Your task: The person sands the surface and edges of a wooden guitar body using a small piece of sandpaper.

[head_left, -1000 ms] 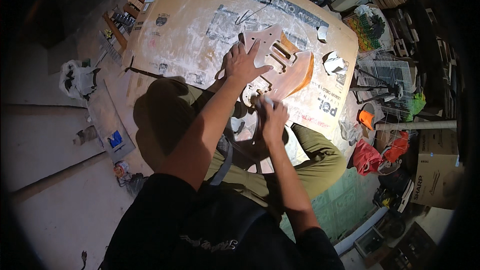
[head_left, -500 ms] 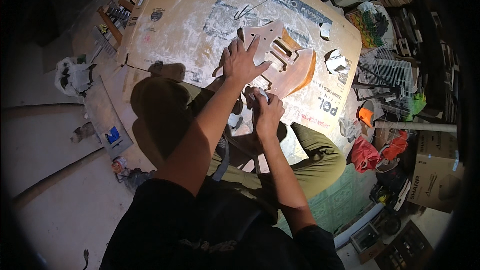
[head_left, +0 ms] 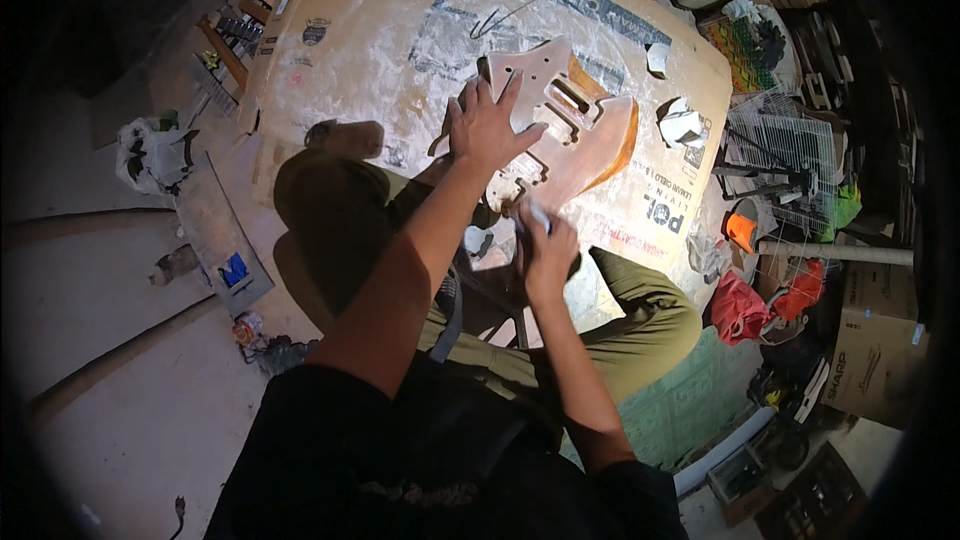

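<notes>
A wooden electric guitar body (head_left: 590,165) lies on a dusty sheet of cardboard (head_left: 370,50). Its top is dull and sanded-looking, with routed cavities, and its far right edge is glossy orange-brown. My left hand (head_left: 490,125) rests flat on its left part, fingers spread, pressing it down. At the near edge of the body, my right hand (head_left: 548,245) is closed around a small pale folded piece of sandpaper (head_left: 540,217). The fingers are slightly blurred, and the sandpaper's contact with the wood is partly hidden.
Torn paper pieces (head_left: 681,124) and a bent black wire (head_left: 515,5) lie on the cardboard. My crossed legs (head_left: 640,325) border its near side. To the right are a white wire rack (head_left: 780,140), red cloth (head_left: 740,305) and a cardboard box (head_left: 872,365). A plastic bag (head_left: 150,155) sits left.
My right hand has shifted slightly right and down along the near edge of the guitar body, with the sandpaper. My left hand stays on the body. The whole view has shifted a little.
</notes>
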Available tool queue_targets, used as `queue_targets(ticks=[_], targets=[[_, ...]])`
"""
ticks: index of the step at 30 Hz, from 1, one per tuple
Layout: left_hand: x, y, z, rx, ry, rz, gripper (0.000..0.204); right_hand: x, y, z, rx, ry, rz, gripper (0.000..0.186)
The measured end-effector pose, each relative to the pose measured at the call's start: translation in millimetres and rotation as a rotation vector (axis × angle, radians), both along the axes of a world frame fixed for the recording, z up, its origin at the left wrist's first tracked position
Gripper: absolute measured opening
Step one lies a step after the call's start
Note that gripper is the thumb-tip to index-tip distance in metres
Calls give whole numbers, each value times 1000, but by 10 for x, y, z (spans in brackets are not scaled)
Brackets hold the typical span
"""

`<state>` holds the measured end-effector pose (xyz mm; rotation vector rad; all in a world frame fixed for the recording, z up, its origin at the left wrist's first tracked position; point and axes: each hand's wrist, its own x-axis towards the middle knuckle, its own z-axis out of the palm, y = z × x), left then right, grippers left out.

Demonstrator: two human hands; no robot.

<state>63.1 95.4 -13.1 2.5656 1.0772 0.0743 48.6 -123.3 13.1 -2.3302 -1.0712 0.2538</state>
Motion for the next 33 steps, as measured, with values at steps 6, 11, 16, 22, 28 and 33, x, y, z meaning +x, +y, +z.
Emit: queue_targets(ticks=[6, 11, 16, 22, 28, 33], targets=[[-25, 1, -26, 38, 11, -6, 93, -77, -4, 70, -77, -19, 3, 61], [16, -33, -89, 47, -16, 6, 94, 156, 292, 41, -32, -15, -61, 54], [36, -6, -24, 29, 3, 8, 96, -220, -469, 64, -76, 6, 36, 55], [16, -34, -72, 45, -32, 20, 94, 244, 411, 102, -86, 25, -63, 61], [20, -15, 35, 49, -24, 3, 93, -203, -408, 24, -29, -35, 1, 59], [-4, -46, -48, 61, -31, 8, 94, 262, 420, 125, -78, 10, -66, 51]])
